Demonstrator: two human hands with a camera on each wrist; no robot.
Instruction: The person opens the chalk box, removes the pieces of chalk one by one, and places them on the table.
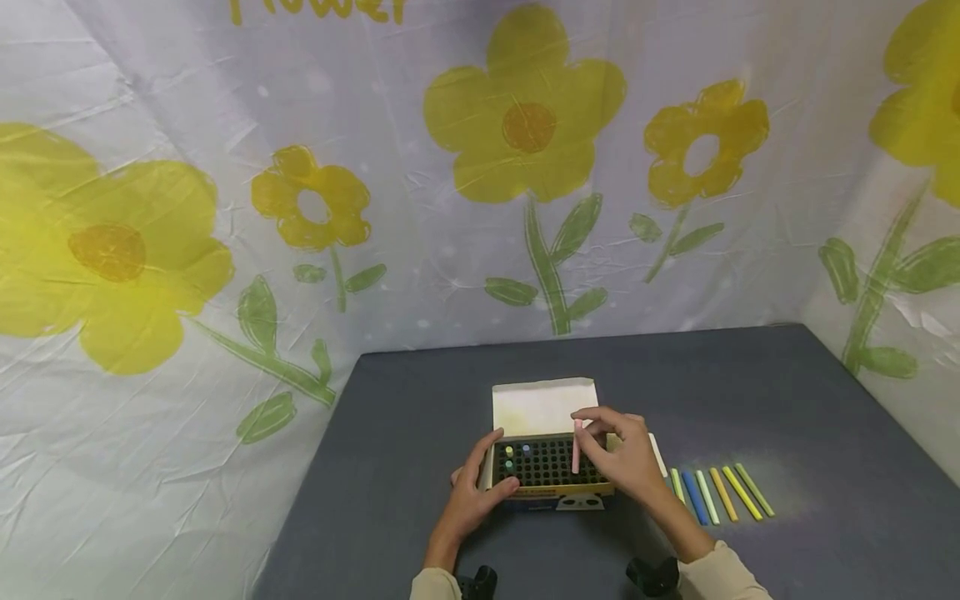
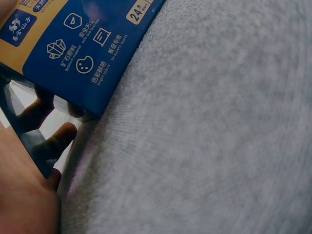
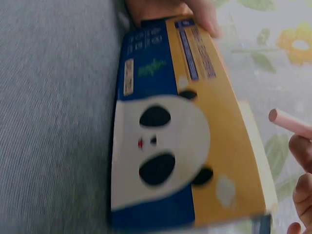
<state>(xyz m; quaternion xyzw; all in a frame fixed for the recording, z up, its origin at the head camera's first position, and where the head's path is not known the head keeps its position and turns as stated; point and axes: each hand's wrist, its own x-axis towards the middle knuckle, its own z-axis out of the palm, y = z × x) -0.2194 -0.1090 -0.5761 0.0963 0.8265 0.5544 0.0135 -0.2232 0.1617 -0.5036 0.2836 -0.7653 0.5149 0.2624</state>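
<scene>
Above black round-holed tray (image 1: 545, 473), R fingers (image 1: 603, 414) clamp pink chalk cyl. (image 1: 576, 452); L fingers (image 1: 479, 456) grip rect. cardbd box (image 1: 536, 503).

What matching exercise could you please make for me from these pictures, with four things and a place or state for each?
1. Pink chalk
2. Orange chalk
3. Left hand
4. Lid

A. Lying on the table
B. Open, behind the holes of the box
C. Touching the box's left end
D. Pinched in the right hand

Pairs: 1-D; 2-A; 3-C; 4-B
</scene>
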